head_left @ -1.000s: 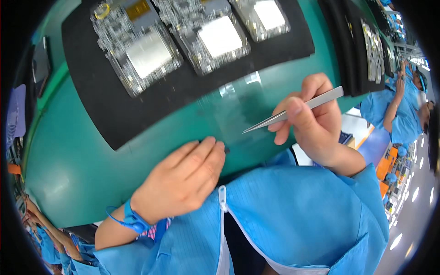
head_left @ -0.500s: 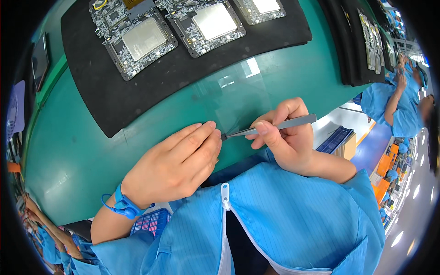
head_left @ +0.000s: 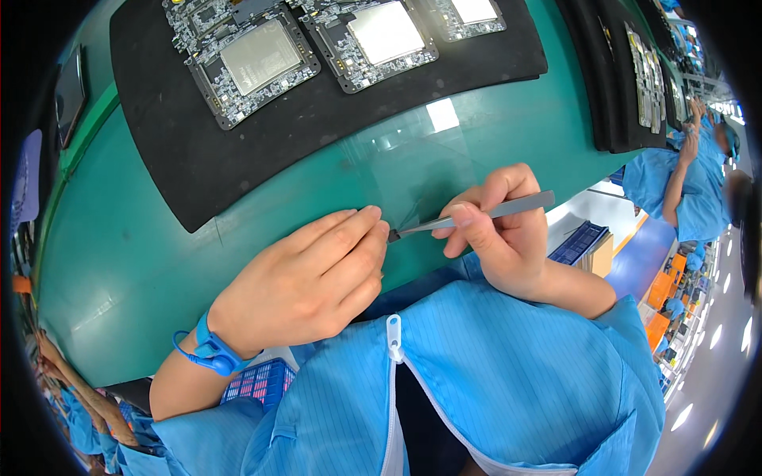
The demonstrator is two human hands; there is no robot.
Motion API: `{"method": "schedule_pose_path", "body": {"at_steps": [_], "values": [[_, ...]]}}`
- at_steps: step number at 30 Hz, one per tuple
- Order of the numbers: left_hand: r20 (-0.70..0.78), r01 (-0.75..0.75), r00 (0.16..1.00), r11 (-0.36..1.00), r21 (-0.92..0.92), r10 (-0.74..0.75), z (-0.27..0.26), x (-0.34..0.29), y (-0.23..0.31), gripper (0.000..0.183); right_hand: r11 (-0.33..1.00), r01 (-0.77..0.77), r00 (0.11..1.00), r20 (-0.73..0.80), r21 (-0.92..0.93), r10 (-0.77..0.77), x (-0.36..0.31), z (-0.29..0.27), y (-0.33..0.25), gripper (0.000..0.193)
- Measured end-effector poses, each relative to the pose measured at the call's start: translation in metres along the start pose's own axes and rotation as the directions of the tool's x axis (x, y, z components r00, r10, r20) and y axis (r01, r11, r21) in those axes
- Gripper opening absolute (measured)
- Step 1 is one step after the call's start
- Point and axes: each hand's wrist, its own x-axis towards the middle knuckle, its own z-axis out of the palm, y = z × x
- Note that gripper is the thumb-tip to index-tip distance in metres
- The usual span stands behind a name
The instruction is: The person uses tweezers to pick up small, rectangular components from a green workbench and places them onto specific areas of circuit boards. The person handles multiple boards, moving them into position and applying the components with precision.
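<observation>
My right hand [head_left: 508, 230] pinches a pair of metal tweezers [head_left: 520, 205] between thumb and fingers, its narrow end aimed left. At the tips sits a small black piece [head_left: 394, 236], right against the fingertips of my left hand [head_left: 305, 274]. The left fingers are pressed together and bent over, back of the hand up, so most of what they grip is hidden. A blue wrist strap [head_left: 214, 349] circles my left wrist. Both hands are above the near edge of a green work surface [head_left: 151, 278].
Beyond my hands a black mat [head_left: 333, 123] bears several circuit boards [head_left: 262, 67] with silver metal plates. More black mats [head_left: 595, 87] with boards lie at the right. A phone-like dark slab [head_left: 70, 95] is at the left. Blue baskets [head_left: 258, 385] and co-workers in blue are lower down and around.
The whole view has shifted slightly, and the boards appear a little higher and further right. My hands keep the same hold, with the tweezer tips still at the black piece.
</observation>
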Motion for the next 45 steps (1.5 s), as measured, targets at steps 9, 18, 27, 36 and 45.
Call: {"method": "schedule_pose_path", "body": {"at_steps": [9,18,27,36,45], "values": [[-0.173,0.07,0.982,0.998,0.001,-0.069,-0.016,0.007,-0.005,0.022,0.951,0.054,0.998,-0.029,0.305,-0.047,0.06,-0.011,-0.035,0.017],[-0.42,0.469,0.86,0.773,0.427,-0.289,-0.039,0.007,-0.052,0.034,0.974,-0.025,0.998,0.066,0.224,0.011,0.182,0.048,-0.043,0.022],[-0.47,0.441,0.859,0.758,0.481,-0.201,-0.029,0.001,-0.062,0.025,0.981,0.048,0.996,0.062,0.186,-0.06,0.178,0.057,-0.025,0.022],[-0.489,0.445,0.851,0.76,0.474,-0.193,-0.028,0.003,-0.064,0.022,0.975,0.126,0.988,0.062,0.181,-0.139,0.177,0.058,-0.02,0.02],[-0.495,0.443,0.848,0.762,0.471,-0.187,-0.027,0.003,-0.065,0.022,0.979,0.124,0.991,0.038,0.159,-0.132,0.176,0.059,-0.022,0.02]]}}
